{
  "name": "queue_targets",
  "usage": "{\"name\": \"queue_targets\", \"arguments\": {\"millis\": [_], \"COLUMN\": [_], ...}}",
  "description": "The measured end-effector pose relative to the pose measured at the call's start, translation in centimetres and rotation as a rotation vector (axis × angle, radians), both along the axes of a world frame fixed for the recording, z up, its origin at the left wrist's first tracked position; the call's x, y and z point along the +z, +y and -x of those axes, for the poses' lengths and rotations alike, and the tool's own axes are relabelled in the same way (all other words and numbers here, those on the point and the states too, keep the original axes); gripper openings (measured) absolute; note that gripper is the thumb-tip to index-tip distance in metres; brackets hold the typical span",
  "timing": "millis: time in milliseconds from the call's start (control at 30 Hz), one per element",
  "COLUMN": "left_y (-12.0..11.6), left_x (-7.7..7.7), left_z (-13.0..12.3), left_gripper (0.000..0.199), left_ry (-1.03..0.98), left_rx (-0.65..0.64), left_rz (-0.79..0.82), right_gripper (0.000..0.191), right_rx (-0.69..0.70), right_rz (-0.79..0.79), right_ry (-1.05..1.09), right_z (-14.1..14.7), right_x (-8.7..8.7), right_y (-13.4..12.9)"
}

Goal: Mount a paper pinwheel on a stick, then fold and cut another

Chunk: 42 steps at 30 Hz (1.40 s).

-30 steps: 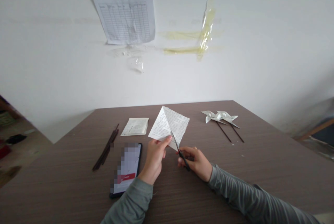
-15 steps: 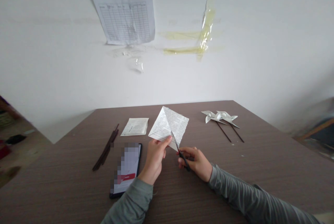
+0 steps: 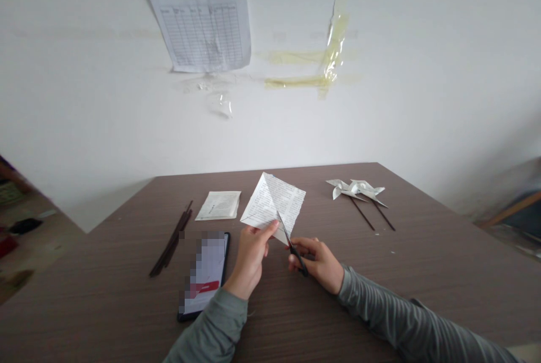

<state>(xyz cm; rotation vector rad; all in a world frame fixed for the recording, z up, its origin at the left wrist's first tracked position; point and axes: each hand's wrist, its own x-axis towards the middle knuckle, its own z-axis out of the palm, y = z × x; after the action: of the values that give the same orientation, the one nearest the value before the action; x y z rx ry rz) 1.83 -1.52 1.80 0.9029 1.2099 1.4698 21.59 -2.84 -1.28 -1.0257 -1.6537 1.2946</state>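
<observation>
Thin printed paper (image 3: 270, 202), a ragged-edged diamond of off-white sheet with a diagonal crease and dense black text, is held up just above the brown wood-grain table (image 3: 105, 290), at 12 o'clock from the wrists. The left hand (image 3: 251, 259) grips its lower-left edge, with the fingers (image 3: 264, 231) pressed together and the thumb side pinching the sheet. The right hand (image 3: 316, 264) sits at 3 o'clock from the left hand, its fingers (image 3: 304, 246) curled around slim black scissors (image 3: 295, 253). The narrow metal blades slant toward 11 o'clock and lie against the paper's lower-right edge; how far they stand open is too small to tell.

Both forearms wear ribbed grey-green sleeves (image 3: 380, 306). The left sleeve crosses the lower end of a black smartphone (image 3: 205, 275), which lies flat at 7 o'clock from the paper, its screen blurred. A bundle of thin dark wooden sticks (image 3: 171, 239) lies beside the phone at 9 o'clock. A small rectangle of printed paper (image 3: 218, 206) lies flat at 10 o'clock. Two glossy white paper pinwheels (image 3: 357, 189), each on a thin dark stick, lie at 3 o'clock. Above the table, a gridded paper chart (image 3: 205, 30) and yellowed strips of clear tape (image 3: 333, 30) cling to the white wall.
</observation>
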Motion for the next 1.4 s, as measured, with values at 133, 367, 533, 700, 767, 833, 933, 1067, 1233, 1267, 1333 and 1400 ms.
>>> {"name": "queue_targets", "arguments": {"millis": [133,367,533,700,767,833,933,1067,1233,1267,1333,1400], "left_y": [-0.1,-0.2,-0.2,-0.3,-0.3,-0.3,-0.3,-0.3,-0.1,0.0,0.2,0.5], "left_x": [0.2,0.5,0.8,0.9,0.7,0.6,0.4,0.3,0.2,0.1,-0.1,-0.4], "left_z": [0.0,-0.1,-0.2,-0.3,-0.2,-0.2,-0.1,-0.1,0.0,0.1,0.3,0.4], "left_gripper": [0.05,0.049,0.049,0.047,0.048,0.049,0.049,0.051,0.054,0.056,0.06,0.063], "left_ry": [-0.008,-0.005,0.002,-0.008,-0.009,-0.01,-0.009,-0.01,-0.01,-0.009,-0.007,-0.003], "left_rx": [-0.002,0.002,-0.001,0.0,-0.004,-0.005,-0.007,-0.001,0.044,0.05,0.068,0.085], "left_rz": [-0.007,0.011,0.016,0.023,0.022,0.019,0.012,0.002,-0.008,-0.007,-0.005,-0.006], "right_gripper": [0.056,0.063,0.059,0.058,0.058,0.058,0.059,0.062,0.061,0.06,0.057,0.054], "right_rx": [-0.007,-0.027,-0.017,-0.009,-0.001,0.008,0.003,-0.018,-0.011,-0.008,0.0,-0.003], "right_rz": [-0.007,-0.013,0.009,-0.007,-0.011,-0.009,-0.01,0.008,0.049,0.044,0.023,-0.018], "right_ry": [-0.018,-0.005,-0.005,-0.013,-0.012,-0.009,-0.006,-0.011,-0.029,-0.033,-0.046,-0.065], "right_z": [0.0,0.2,0.2,0.2,0.1,0.1,0.1,0.2,0.2,0.2,0.1,-0.1], "right_x": [0.3,0.2,0.3,0.3,0.3,0.3,0.3,0.8,1.3,1.3,1.0,0.7], "right_y": [-0.3,-0.3,-0.3,-0.3,-0.2,-0.1,-0.1,-0.4,-0.8,-0.7,-0.6,-0.4]}}
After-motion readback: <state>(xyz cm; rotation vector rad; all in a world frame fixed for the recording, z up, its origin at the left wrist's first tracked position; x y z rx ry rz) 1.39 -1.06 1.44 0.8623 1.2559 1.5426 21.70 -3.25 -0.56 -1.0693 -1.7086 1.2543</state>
